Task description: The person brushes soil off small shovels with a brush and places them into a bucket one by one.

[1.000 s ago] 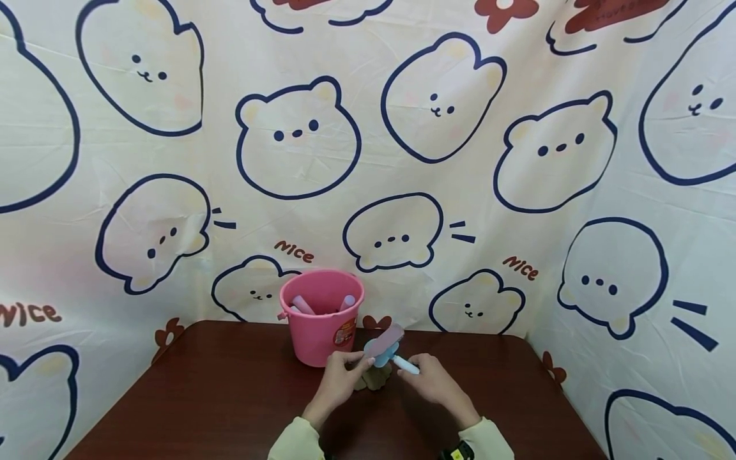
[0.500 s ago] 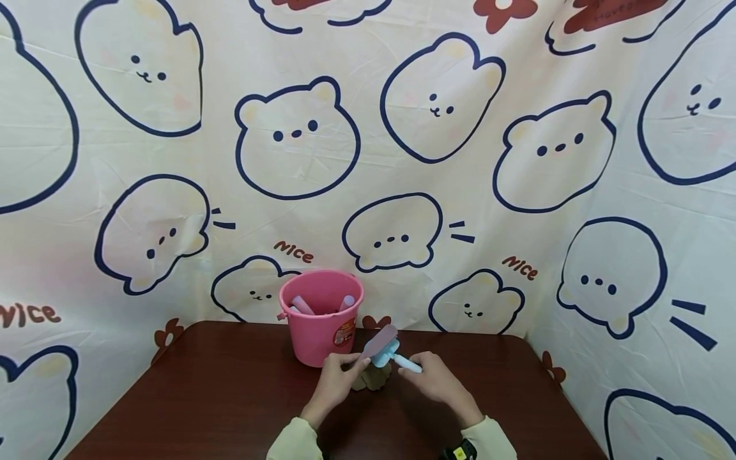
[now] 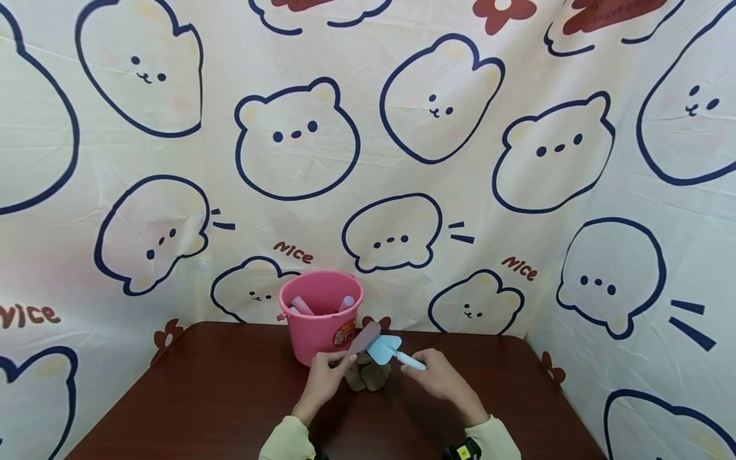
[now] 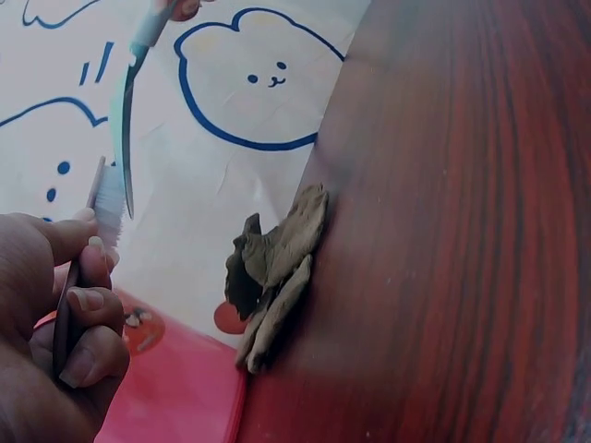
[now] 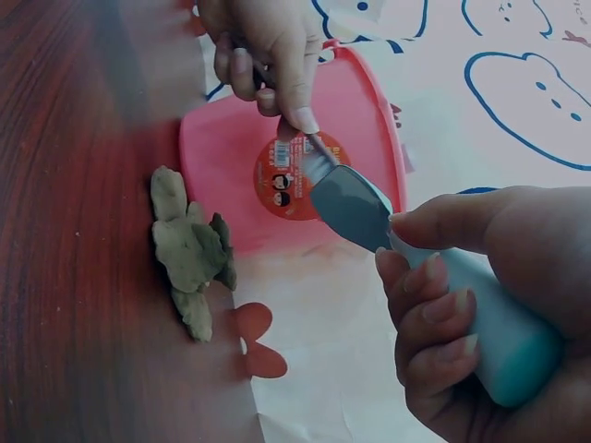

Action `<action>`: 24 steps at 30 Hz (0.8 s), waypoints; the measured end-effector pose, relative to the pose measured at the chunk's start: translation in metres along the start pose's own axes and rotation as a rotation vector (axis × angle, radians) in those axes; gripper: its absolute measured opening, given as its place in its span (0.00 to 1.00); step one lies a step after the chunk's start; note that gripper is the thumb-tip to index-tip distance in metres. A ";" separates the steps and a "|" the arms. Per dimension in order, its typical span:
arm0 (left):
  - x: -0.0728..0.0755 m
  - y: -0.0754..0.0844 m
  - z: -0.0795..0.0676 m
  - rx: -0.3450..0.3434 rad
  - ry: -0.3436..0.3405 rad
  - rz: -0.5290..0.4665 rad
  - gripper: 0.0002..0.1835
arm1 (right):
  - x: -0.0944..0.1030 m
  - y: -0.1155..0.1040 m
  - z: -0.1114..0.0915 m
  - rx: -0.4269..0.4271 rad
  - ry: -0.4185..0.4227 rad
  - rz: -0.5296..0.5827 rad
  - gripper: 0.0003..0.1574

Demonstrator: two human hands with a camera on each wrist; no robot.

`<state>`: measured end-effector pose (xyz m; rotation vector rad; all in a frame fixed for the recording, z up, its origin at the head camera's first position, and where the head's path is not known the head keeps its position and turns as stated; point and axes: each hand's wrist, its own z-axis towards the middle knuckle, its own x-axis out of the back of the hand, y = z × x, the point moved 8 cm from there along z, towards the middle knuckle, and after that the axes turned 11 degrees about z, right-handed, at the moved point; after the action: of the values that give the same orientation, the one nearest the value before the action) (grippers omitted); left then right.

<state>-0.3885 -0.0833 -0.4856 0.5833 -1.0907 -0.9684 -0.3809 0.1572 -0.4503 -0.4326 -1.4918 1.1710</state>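
Observation:
My left hand (image 3: 322, 380) grips a mauve-backed brush (image 3: 363, 337), whose white bristles (image 4: 111, 203) show in the left wrist view. A small trowel (image 3: 382, 349) with a light blue blade is in my right hand (image 3: 439, 377), fingers curled round its pale, teal-ended handle (image 5: 517, 346). The brush's bristle end is right at the trowel blade, and both tools are held up over the table. Below them on the tabletop lies a lumpy greenish-brown piece (image 3: 368, 375) like clay, with flat, petal-like lobes.
A pink bucket (image 3: 305, 345) stands just behind and left of the hands, with lilac handles (image 3: 301, 305) sticking up inside. The dark reddish-brown table (image 3: 230, 396) ends at a cloth backdrop (image 3: 368, 166) printed with cartoon bears.
My left hand has shifted left with the brush, uncovering more of the trowel blade. The trowel has turned to show its broad blue face, and more of the lump is visible.

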 end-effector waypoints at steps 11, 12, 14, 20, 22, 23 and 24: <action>0.006 -0.007 0.001 0.028 0.042 -0.029 0.12 | 0.002 -0.005 -0.002 -0.001 0.002 -0.001 0.21; 0.006 -0.006 0.001 0.030 0.046 -0.032 0.12 | 0.002 -0.005 -0.002 0.001 0.003 -0.002 0.21; 0.005 -0.003 0.001 0.030 0.047 -0.038 0.12 | 0.002 -0.005 -0.002 0.004 0.004 0.002 0.21; -0.003 0.016 -0.002 -0.011 0.005 -0.045 0.17 | 0.001 -0.003 -0.001 0.009 0.005 0.016 0.20; -0.007 0.023 -0.003 -0.027 -0.012 -0.047 0.18 | 0.000 -0.002 -0.001 0.011 0.004 0.013 0.19; -0.009 0.026 -0.004 -0.024 -0.019 -0.051 0.19 | 0.000 -0.002 0.000 0.012 0.007 0.010 0.19; -0.011 0.029 -0.005 -0.032 -0.028 -0.058 0.18 | 0.000 -0.001 0.000 0.013 0.009 0.007 0.19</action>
<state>-0.3755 -0.0600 -0.4694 0.5790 -1.0863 -1.0451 -0.3802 0.1565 -0.4494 -0.4344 -1.4758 1.1825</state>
